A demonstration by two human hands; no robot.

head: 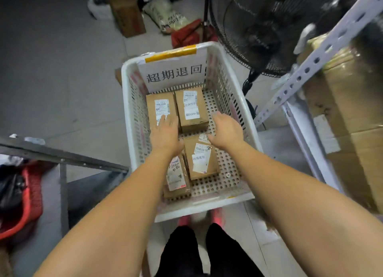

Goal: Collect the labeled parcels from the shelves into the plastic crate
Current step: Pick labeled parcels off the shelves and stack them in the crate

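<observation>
At 12 o'clock inside the white crate [207, 207], sign [174, 73] reads "超期退回". I count four labeled boxes: 11 o'clock parcel [157, 106], 1 o'clock parcel [191, 109], 5 o'clock parcel [202, 158], 7 o'clock parcel [176, 177]. Left hand [165, 135] flat, fingers straight, on the 11 o'clock parcel. Right hand [226, 131] loosely spread, gripping nothing, beside the 1 o'clock parcel.

Near-left parcel [176, 178] partly under forearm [132, 204].

A parcel storeroom: metal shelving [323, 55], labeled cartons [191, 109], concrete floor [51, 80].
</observation>
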